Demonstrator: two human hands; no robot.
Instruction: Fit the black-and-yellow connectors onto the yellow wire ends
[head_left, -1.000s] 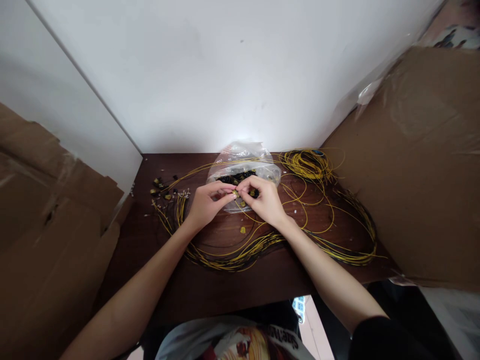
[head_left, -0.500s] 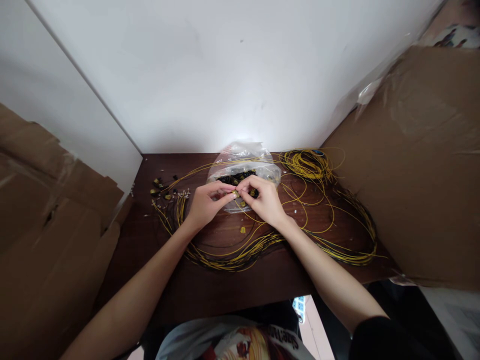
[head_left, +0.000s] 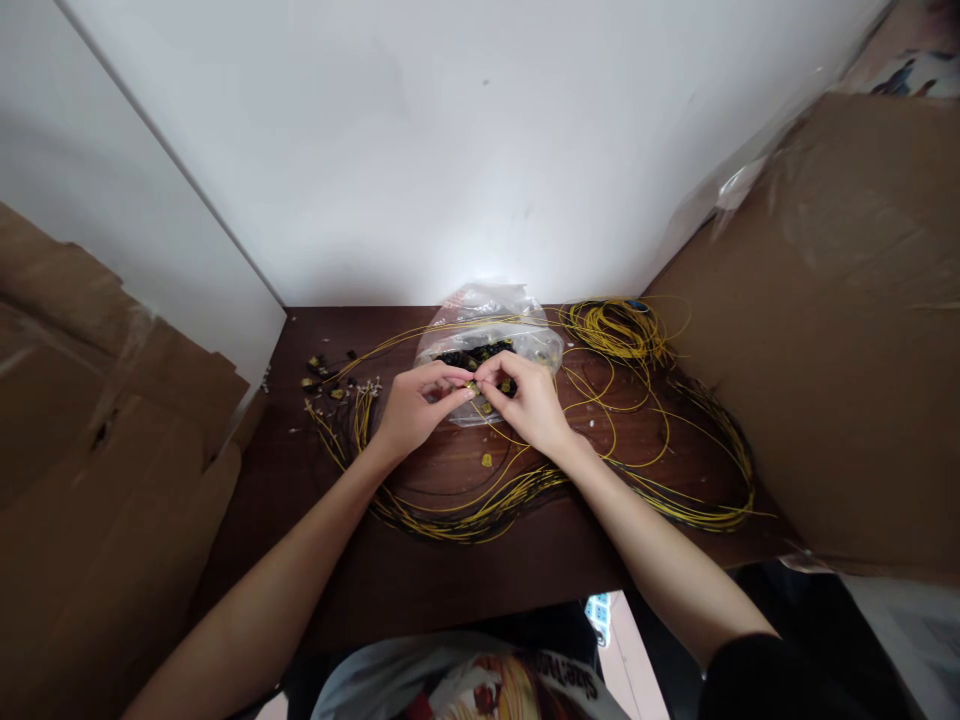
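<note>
My left hand [head_left: 416, 405] is closed in a pinch on a small yellow connector [head_left: 472, 388], only partly visible between the fingertips. Against it, my right hand [head_left: 525, 398] is pinched shut too; its fingers hide whatever they grip. A thin yellow wire [head_left: 491, 428] runs down and to the right from just below the fingertips. Behind both hands lies an open clear plastic bag [head_left: 487, 305] with many black and yellow connectors [head_left: 472, 354] in it. One loose yellow connector [head_left: 487, 460] rests on the table below the hands.
A bundle of yellow and black wires [head_left: 465, 525] curves across the brown table [head_left: 420, 590]. Small terminals and connectors [head_left: 330, 385] lie at the left, a coil of yellow wire [head_left: 619, 330] at the back right. Cardboard [head_left: 847, 330] stands at both sides, with a white wall [head_left: 450, 150] behind.
Almost nothing differs. Both hands keep the same pinch at the same spot, and the whole view has shifted very slightly.
</note>
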